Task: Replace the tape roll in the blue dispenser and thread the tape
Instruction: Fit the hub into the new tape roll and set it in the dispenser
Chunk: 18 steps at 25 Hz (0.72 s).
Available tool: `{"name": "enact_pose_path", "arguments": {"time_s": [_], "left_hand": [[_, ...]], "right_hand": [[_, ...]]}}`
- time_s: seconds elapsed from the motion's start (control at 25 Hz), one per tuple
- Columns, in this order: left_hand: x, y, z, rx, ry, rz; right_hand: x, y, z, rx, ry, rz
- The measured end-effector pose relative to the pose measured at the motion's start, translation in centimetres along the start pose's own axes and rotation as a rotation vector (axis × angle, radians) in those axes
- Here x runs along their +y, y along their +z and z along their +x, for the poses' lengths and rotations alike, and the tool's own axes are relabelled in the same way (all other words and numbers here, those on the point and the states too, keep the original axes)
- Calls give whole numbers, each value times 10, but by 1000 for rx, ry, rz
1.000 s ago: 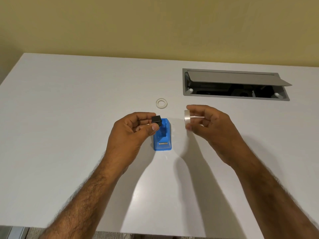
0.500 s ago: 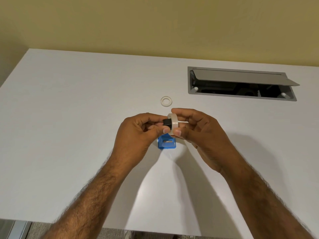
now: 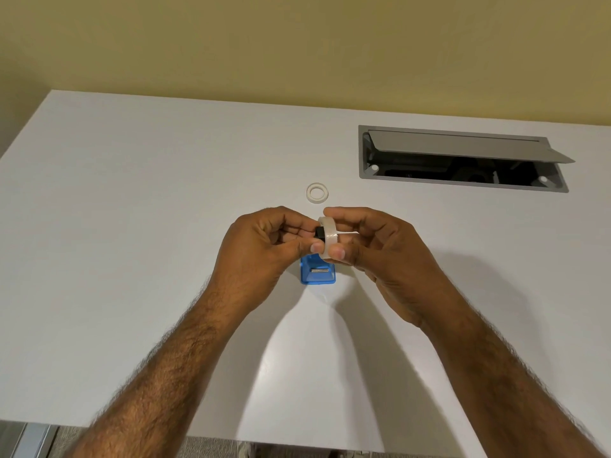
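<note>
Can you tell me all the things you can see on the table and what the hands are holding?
tape roll: 1, clear, whitish, held upright between both hands above the dispenser
black hub: 1, black, at the roll's left face, pinched by the left hand
blue dispenser: 1, blue, on the table under the hands, partly hidden
empty tape core: 1, white ring, lying flat on the table beyond the hands
cable hatch: 1, grey, set into the table at far right, lid tilted open
table: 1, white
wall: 1, yellowish, behind the table
left hand: 1, holds the hub
right hand: 1, holds the roll
</note>
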<state>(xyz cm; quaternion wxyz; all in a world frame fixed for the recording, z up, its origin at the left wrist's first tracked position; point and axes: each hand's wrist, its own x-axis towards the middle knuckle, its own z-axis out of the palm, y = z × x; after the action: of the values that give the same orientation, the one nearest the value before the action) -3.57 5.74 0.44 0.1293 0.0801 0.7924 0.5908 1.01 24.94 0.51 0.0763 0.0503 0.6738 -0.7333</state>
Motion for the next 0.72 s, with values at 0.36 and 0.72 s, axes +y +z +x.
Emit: {"name": "enact_pose_path", "arguments": {"time_s": [0.36,0.72], "left_hand": [[-3,1,1,-38,-26,-24],[-10,2,1,-24,-12,-48]], "right_hand": [[3,-2,6,-7,-4,-23],[-1,-2,9,-68,-8,-122]]}}
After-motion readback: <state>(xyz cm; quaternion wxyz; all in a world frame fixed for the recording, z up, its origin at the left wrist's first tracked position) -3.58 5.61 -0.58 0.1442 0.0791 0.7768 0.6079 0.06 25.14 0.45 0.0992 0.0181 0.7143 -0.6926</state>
